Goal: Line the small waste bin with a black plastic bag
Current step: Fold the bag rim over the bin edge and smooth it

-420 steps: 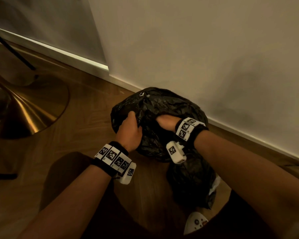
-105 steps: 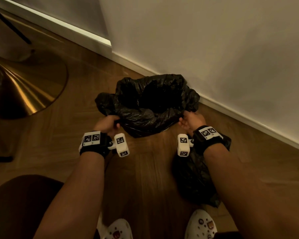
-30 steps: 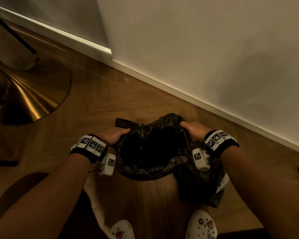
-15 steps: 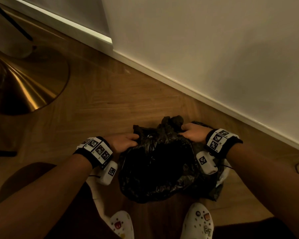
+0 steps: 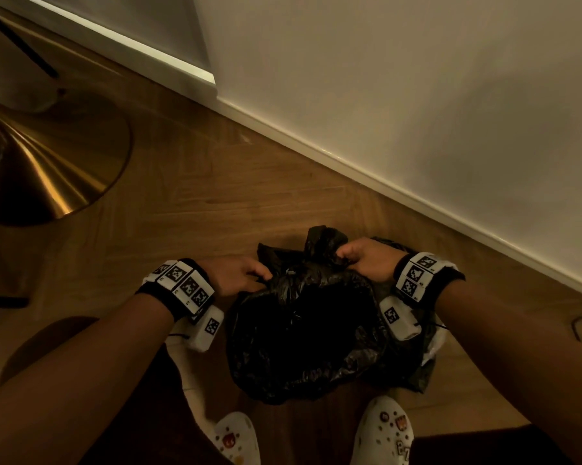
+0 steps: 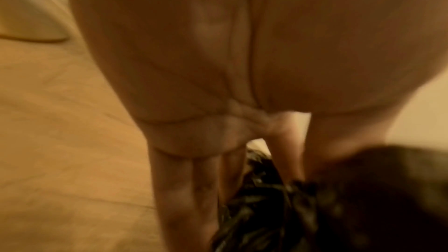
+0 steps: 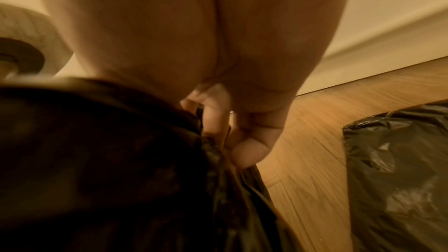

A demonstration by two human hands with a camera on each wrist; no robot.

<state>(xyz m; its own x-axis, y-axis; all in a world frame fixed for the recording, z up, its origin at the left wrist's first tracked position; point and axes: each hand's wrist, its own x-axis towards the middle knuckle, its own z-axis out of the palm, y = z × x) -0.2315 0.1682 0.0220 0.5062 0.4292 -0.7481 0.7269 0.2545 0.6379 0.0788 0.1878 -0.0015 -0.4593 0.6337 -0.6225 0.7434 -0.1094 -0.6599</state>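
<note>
A black plastic bag [image 5: 303, 333] lies open over the small bin, which it hides completely. It sits on the wood floor just ahead of my feet. My left hand [image 5: 259, 275] holds the bag's far-left rim, and the left wrist view shows crinkled plastic [image 6: 257, 208] between its fingers [image 6: 184, 189] and thumb. My right hand [image 5: 341, 256] grips a bunched tuft of the far rim [image 5: 323, 241]. In the right wrist view its curled fingers [image 7: 244, 152] pinch the plastic [image 7: 218, 189].
A second filled black bag [image 5: 417, 370] [image 7: 392, 179] lies to the right of the bin. A gold cone-shaped base [image 5: 48, 169] stands at the left. The wall and skirting board [image 5: 350, 162] run diagonally behind. White clogs [image 5: 383, 427] are at the bottom edge, a dark cable [image 5: 581, 325] at the far right.
The bagged bin has come away from the wall to my feet. Over the last second both hands have drawn closer together at the far rim, bunching the plastic there.
</note>
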